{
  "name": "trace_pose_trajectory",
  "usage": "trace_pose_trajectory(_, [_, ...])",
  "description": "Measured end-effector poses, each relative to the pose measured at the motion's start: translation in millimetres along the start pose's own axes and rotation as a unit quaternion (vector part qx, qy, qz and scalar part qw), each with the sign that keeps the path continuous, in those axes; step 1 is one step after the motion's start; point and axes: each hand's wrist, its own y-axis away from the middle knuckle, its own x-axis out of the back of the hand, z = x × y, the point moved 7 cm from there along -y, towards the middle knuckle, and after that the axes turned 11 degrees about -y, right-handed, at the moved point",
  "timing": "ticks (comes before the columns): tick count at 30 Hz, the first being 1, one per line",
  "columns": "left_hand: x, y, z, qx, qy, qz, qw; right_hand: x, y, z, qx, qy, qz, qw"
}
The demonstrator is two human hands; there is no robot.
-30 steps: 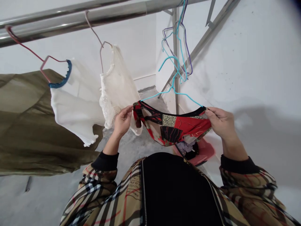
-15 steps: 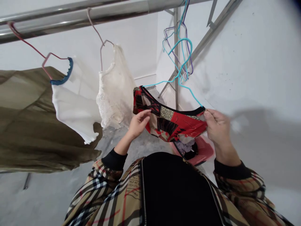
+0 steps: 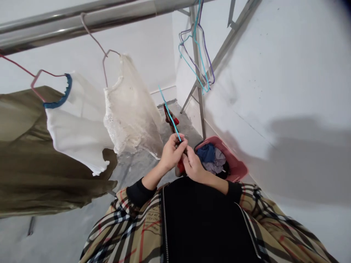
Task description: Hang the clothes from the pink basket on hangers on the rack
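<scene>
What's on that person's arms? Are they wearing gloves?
The left sleeve and right sleeve are tan plaid with black, white and red lines. Each ends in a black knit cuff. The left hand and right hand are bare, with no gloves.

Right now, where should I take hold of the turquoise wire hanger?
The turquoise wire hanger is probably best gripped on its bare straight stretch above the left hand, coming from above: it stands edge-on there, clear of the red patterned garment.
</scene>
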Motion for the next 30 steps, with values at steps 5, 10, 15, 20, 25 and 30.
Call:
trace_pose_trajectory(5, [51.3, -6.0, -5.4, 0.011, -0.026, -0.013, 1.0, -0.7, -6.3, -17.5, 0.069, 0.024, -0.124, 0.99])
trace_pose_trajectory(10, [111.0, -3.8, -10.3, 0.003, -0.083, -0.047, 0.995, 57.2, -27.4, 27.1, 0.022, 0.14, 0.006, 0.99])
trace_pose_trajectory(15, [143.7, 1.1, -14.9, 0.018, -0.081, -0.063, 0.995, 108.5, -63.1, 72.5, -0.005, 0.218, 0.103, 0.97])
trace_pose_trajectory(20, [150.1, 1.8, -7.1, 0.0, -0.105, -0.144, 0.984, 118.0, -92.6, 69.4, 0.016, 0.219, 0.091, 0.971])
trace_pose_trajectory(25, [155.4, 0.7, -3.8, -0.022, -0.18, -0.16, 0.97, 124.6, -101.3, 53.3, 0.006, 0.116, 0.013, 0.993])
trace_pose_trajectory(30, [161.2, -12.9, -22.0, -0.033, -0.295, -0.025, 0.955, 144.0, -93.6, 30.7, 0.0, 0.049, 0.06, 0.997])
